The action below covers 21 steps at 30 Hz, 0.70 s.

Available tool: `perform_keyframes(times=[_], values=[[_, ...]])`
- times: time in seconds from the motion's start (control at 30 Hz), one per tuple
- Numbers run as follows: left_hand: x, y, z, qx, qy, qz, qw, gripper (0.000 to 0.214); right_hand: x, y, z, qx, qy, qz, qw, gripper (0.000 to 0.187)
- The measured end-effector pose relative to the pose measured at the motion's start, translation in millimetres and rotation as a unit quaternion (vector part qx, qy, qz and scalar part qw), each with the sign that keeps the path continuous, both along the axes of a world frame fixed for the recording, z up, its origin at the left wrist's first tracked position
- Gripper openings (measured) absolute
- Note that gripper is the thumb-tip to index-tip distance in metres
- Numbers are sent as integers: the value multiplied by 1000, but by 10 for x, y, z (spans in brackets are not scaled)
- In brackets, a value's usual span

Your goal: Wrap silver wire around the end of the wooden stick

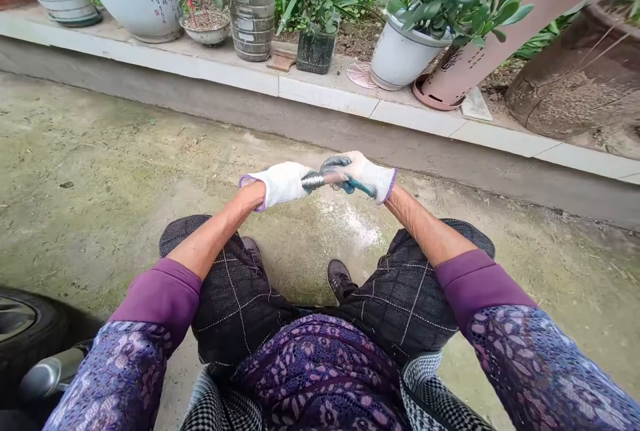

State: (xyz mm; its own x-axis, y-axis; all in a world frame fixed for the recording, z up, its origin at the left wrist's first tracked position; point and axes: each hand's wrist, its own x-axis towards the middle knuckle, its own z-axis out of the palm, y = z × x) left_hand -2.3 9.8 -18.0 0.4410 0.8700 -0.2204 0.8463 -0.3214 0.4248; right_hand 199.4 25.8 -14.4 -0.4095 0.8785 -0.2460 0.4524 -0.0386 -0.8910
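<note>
I sit with both arms stretched out over my knees, both hands in white knit gloves. My left hand [280,183] is closed around one end of a shiny, ribbed metal piece [314,181]. My right hand [361,175] is closed over its other end, together with a teal-handled tool [361,187] that pokes out under the fingers. What the metal piece is I cannot make out. The two hands nearly touch, above a pale powdery patch [350,221] on the concrete ground.
A raised tiled ledge [325,94] runs across the back with several potted plants, among them a white pot [400,57] and a tilted pink pot [480,51]. A vehicle tyre [25,324] and a chrome part [47,374] are at lower left.
</note>
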Motion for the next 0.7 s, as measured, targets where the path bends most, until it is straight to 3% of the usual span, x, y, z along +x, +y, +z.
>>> perform_keyframes(times=[0.17, 0.33, 0.47, 0.57, 0.63, 0.7], values=[[-78, 69, 69, 49, -44, 18, 998, 30, -194, -58, -114, -15, 47, -5, 999, 7], [-103, 93, 74, 52, 91, 73, 992, 34, -252, -132, -178, -4, -16, 52, 999, 15], [-65, 94, 15, 63, 172, 72, 981, 31, -214, -159, -203, 60, -97, 103, 988, 18], [-31, 99, 56, 47, 105, 75, 991, 27, -179, -180, -187, 93, -111, 141, 979, 15], [-22, 79, 154, 15, -11, 99, 995, 25, -157, -188, -163, 72, -86, 140, 984, 16], [-23, 31, 286, -34, -155, 124, 979, 32, -135, -184, -147, 61, -61, 129, 988, 19]])
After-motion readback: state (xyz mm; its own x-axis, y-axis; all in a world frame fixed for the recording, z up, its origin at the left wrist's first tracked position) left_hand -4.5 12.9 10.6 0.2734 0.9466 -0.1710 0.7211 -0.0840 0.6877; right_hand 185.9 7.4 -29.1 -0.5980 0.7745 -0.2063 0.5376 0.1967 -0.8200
